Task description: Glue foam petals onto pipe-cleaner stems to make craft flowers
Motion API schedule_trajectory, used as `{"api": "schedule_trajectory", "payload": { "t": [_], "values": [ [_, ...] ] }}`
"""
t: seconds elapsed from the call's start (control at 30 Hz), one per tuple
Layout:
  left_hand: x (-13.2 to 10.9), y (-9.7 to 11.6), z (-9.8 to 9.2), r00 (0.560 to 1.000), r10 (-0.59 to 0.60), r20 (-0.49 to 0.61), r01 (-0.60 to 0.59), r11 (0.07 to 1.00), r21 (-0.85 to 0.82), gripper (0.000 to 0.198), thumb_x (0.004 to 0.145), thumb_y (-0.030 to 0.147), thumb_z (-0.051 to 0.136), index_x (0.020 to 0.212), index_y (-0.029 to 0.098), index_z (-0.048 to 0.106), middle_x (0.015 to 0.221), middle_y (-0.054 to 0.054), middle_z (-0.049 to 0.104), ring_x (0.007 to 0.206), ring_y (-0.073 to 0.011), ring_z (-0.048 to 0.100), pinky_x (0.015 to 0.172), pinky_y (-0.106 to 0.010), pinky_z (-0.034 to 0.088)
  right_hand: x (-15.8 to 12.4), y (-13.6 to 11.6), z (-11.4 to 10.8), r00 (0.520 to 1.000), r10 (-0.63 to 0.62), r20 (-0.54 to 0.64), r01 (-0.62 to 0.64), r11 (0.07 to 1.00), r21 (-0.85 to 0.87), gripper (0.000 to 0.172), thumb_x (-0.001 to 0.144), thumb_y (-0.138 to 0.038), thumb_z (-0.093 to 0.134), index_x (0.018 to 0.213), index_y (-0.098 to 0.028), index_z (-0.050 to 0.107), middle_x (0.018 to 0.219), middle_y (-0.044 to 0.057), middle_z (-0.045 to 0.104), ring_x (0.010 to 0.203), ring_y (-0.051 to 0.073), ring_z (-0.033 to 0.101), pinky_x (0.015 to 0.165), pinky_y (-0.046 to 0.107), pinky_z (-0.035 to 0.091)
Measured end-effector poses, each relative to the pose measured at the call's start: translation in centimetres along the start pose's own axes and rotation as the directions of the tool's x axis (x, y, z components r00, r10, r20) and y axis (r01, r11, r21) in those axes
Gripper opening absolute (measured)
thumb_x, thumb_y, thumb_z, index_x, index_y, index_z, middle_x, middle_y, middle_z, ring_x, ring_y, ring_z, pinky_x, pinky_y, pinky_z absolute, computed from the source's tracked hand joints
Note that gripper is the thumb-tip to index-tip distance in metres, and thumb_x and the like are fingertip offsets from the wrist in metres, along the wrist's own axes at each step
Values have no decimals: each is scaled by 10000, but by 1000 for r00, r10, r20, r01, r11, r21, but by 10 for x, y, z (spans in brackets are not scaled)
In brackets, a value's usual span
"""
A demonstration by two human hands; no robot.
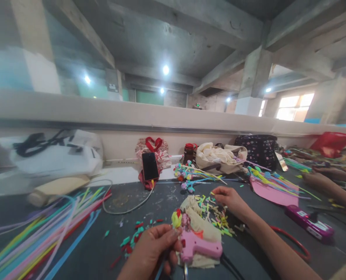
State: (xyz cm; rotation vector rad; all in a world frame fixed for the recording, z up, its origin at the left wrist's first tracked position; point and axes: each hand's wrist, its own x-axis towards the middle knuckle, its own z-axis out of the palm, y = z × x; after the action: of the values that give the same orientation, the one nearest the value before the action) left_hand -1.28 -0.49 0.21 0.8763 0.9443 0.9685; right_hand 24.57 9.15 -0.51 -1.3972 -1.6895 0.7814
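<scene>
Risks, gravest first: a burn to my left hand, should its fingers drift onto the front of the pink glue gun just beside them while it is hot; a dragged gun, if my right forearm catches its black cord; a crushed yellow-and-red piece, from too hard a squeeze; scattered snippets, from a careless brush. Counts, largest first: worktop, one; stem bundle at left, one, its stems too overlapped to count; my hands, two, left fingers closed on the yellow-and-red piece beside the gun's front, right hand with fingers narrow at a heap's edge, a yellow snippet at their tips, whether gripped I cannot tell; purple power strip, one; glue gun, one, over beige cloth; phone, one; yellow-and-red piece, one; snippet heaps, two, yellowish and red-and-green, pieces past counting.
</scene>
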Motion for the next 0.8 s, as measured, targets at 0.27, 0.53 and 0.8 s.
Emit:
{"api": "schedule_trajectory", "payload": {
  "t": [0.27, 0.53, 0.8],
  "values": [
    [4, -1, -4, 998, 31, -47, -34, 997, -76, 229, 602, 311, 665, 581, 129, 529, 471, 11, 561, 341, -36, 435, 312, -124, 292, -21, -53, 41, 975, -46, 220, 2, 981, 195, 146, 640, -252, 578, 704, -134, 638, 524, -29, 551, 453, 76, 449, 461, 189, 370],
    [1, 3, -10, 983, 144, -117, -154, 985, -80, 223, 595, 312, 658, 614, 127, 533, 505, 11, 575, 366, -52, 468, 339, -148, 310, -42, -98, 88, 924, -171, 343, 114, 977, 180, 37, 625, -144, 569, 594, -136, 588, 494, -42, 504, 462, 73, 422, 445, 176, 316],
    [0, 4, -8, 983, 143, -117, -148, 988, -33, 232, 613, 332, 626, 598, 137, 503, 484, 2, 578, 361, -61, 464, 340, -156, 304, -41, -87, 88, 898, -176, 404, 27, 937, 348, 112, 684, -238, 576, 643, -134, 568, 518, -41, 487, 461, 68, 414, 460, 180, 325]
  ]
}}
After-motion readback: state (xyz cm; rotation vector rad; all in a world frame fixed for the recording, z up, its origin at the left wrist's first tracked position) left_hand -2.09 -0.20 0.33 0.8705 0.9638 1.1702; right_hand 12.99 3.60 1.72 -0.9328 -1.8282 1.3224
